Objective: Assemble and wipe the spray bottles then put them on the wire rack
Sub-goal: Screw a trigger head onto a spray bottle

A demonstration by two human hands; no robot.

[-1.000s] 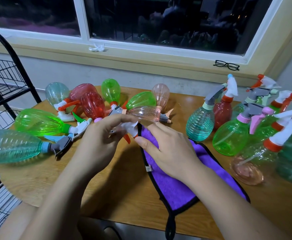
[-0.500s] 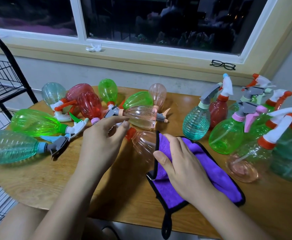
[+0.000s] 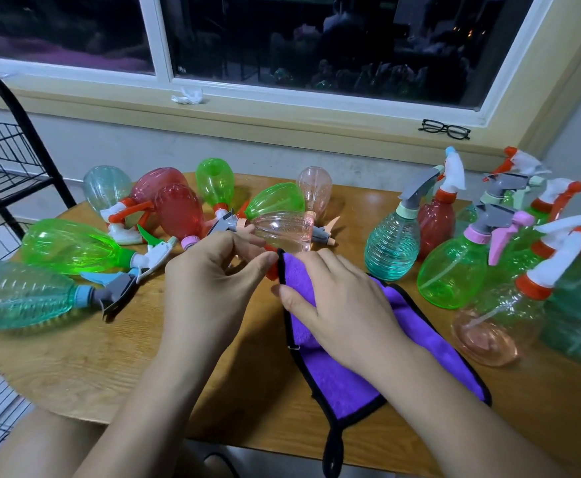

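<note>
Gripped neck of bottle (image 3: pixel 272 272) in left hand (image 3: pixel 209 288), beside cloth (image 3: pixel 351 384); clutched cloth round body with right hand (image 3: pixel 344 305). Judged light, slippery, thin-walled; neck firmest hold.

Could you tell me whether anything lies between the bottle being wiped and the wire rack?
Yes. A green bottle and a teal bottle lie on their sides on the table's left, between the wrapped bottle and the wire rack; lifting it over them should clear.

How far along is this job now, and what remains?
Done: the lying bottles and standing bottles carry spray heads. In hand: the left hand grips a red-collared bottle, and the right hand wraps the purple cloth around it. Left: nothing shows on the wire rack.
</note>
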